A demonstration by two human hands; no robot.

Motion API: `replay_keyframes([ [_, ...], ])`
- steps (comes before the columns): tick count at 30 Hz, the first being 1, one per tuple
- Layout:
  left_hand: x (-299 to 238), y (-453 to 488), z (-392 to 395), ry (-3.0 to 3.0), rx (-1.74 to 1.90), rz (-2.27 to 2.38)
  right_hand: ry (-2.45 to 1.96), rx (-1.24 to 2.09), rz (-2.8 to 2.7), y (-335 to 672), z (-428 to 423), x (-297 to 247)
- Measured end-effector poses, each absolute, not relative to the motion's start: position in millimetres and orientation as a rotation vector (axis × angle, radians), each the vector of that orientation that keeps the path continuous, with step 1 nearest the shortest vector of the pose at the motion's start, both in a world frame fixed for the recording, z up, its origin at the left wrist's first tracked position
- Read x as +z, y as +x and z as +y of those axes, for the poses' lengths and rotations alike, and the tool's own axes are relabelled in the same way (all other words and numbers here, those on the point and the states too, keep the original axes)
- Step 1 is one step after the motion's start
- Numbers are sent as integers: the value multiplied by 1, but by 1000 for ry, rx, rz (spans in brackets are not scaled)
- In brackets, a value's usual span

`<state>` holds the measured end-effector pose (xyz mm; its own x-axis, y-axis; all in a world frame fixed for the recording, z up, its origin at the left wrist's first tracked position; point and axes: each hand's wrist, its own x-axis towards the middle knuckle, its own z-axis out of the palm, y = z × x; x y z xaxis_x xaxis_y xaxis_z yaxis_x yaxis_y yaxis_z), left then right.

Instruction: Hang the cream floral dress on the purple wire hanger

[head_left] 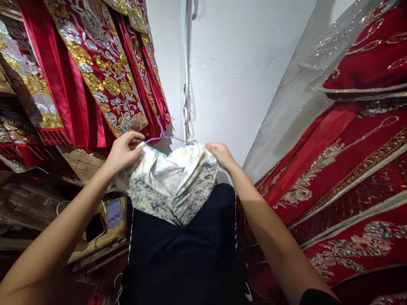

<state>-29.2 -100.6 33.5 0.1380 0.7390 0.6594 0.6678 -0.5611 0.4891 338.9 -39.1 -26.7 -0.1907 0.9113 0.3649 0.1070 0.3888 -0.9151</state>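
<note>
A pale patterned garment (173, 182) with blue-grey print hangs on a thin purple wire hanger (163, 136) in front of me, draped over my lap in dark trousers (187, 250). My left hand (122, 151) pinches the garment's left shoulder by the hanger. My right hand (221, 154) grips the garment's right shoulder, fingers curled over the cloth. The hanger's hook sticks up between the two hands.
Red garments with gold and silver embroidery (104, 72) hang at the left. More red embroidered cloth (346, 169) and a sheer silver veil (299, 97) fill the right. A white wall (232, 63) is ahead. Two phones (104, 218) lie on a low wooden surface at lower left.
</note>
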Motion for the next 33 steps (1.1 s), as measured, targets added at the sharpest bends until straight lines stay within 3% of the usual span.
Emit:
replay_keyframes([
  [3,11,-9,-87,2340,1828,1461,-857,929,-1323,339,-12,-10],
  [5,-11,12,-85,2396,1678,1387,-831,925,-1259,339,3,-2],
  [10,-80,68,-78,2407,905,1245,-831,858,-1208,334,19,6],
  [13,-108,89,-70,2335,834,1353,-855,777,-1184,331,23,13],
  [18,-113,94,-67,2323,1041,1459,-826,738,-1134,348,18,15],
  [23,-112,93,-81,2371,852,1232,-864,799,-1111,379,0,-18],
  [27,-128,96,-92,2367,693,1128,-993,481,-1111,379,-14,-49],
  [31,-146,101,-99,2118,848,1161,-1189,24,-904,340,-61,-103],
  [33,-150,106,-102,1931,955,1105,-1296,189,-990,308,-90,-139],
])
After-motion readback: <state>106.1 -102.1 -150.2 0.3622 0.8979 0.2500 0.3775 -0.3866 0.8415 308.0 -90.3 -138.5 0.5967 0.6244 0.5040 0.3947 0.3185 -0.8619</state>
